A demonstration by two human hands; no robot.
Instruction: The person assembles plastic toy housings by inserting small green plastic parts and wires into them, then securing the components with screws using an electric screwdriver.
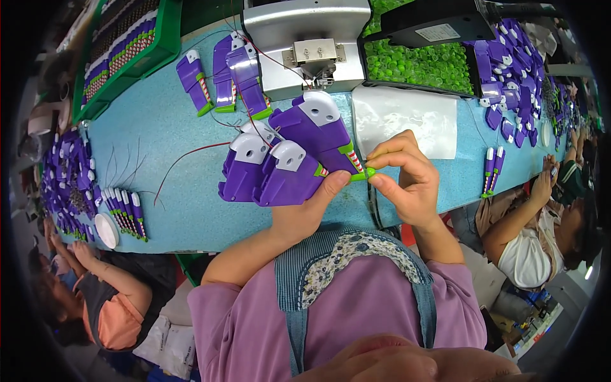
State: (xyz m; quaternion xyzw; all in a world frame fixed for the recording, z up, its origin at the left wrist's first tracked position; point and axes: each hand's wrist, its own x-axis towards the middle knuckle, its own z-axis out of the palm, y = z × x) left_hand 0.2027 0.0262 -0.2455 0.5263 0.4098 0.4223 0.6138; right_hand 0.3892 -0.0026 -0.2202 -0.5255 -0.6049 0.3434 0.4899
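Note:
My left hand (305, 213) is wrapped round a cluster of purple-and-white plastic toy parts with red-and-white striped legs and green tips. The upper toy part (315, 130) points its green tip to the right, its white end up. Two more parts, a front one (289, 175) and one behind it (245, 162), overlap on the left; thin red and dark wires trail from them. Thumb and fingers of my right hand (407, 175) pinch the green tip (364, 174) of the upper part. How each part sits in my left palm is hidden.
A metal machine (305, 38) stands ahead, beside a black tray of green caps (414, 67). Several toy parts (223, 76) lie left of it; a green crate (168, 38) is farther left. A white sheet (404, 121) lies right. Purple piles (512, 70) and co-workers (528, 248) flank the table.

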